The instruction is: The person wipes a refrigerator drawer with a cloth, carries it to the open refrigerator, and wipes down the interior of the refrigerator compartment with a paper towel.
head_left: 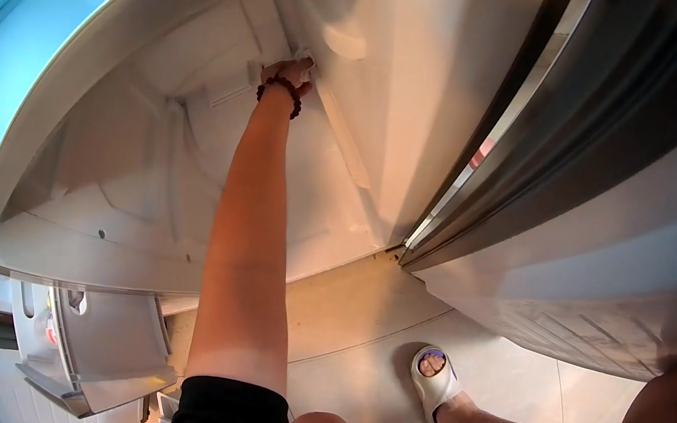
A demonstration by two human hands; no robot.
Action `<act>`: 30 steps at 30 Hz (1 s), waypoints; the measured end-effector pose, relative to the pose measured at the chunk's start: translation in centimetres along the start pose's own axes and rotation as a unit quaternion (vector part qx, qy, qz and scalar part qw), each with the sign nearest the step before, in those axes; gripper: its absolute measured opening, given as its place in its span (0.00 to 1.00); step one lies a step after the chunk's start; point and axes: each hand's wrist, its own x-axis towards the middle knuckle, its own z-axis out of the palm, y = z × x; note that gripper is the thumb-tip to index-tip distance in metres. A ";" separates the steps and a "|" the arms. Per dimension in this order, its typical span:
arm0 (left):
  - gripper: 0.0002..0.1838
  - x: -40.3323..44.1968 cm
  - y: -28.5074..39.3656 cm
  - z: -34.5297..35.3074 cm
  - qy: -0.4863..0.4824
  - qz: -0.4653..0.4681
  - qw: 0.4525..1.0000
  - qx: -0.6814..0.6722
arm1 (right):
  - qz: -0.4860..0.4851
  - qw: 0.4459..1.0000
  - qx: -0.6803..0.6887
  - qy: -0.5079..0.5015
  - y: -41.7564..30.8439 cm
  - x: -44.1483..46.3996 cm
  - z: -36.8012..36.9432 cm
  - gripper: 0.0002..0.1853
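Note:
My left hand (290,73) reaches deep into the white interior of a refrigerator (339,154), a dark beaded bracelet round its wrist. Its fingers are closed on a small crumpled white cloth (305,56), mostly covered by the hand. Cloth and fingers press against the inner wall, beside a moulded ledge (338,127). Whether it is fabric or tissue I cannot tell. My right hand is out of the picture; only bare skin of a limb shows at the right edge.
The open refrigerator door (553,308), with its dark gasket side, stands to the right. A pale plastic drawer (114,340) lies at the lower left. My foot in a white slipper (433,386) rests on the tiled floor (368,331). A curved front edge (48,90) borders the left.

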 end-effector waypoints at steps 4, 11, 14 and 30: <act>0.12 -7.0 2.1 -0.4 -0.065 -0.059 0.996 0.018 | 0.004 1.000 0.001 0.000 -0.1 0.3 -0.4 0.22; 0.16 -14.5 -1.1 -2.1 -0.139 -0.043 0.989 -0.023 | 0.016 1.000 0.011 0.001 0.7 1.3 -1.3 0.22; 0.16 -14.9 -0.8 -0.9 -0.041 0.012 0.999 0.025 | 0.017 1.000 0.010 -0.001 0.8 1.5 -1.3 0.22; 0.18 -22.6 -4.3 -1.2 -0.114 -0.058 0.990 -0.052 | 0.036 0.999 0.013 -0.005 1.8 2.1 -2.7 0.22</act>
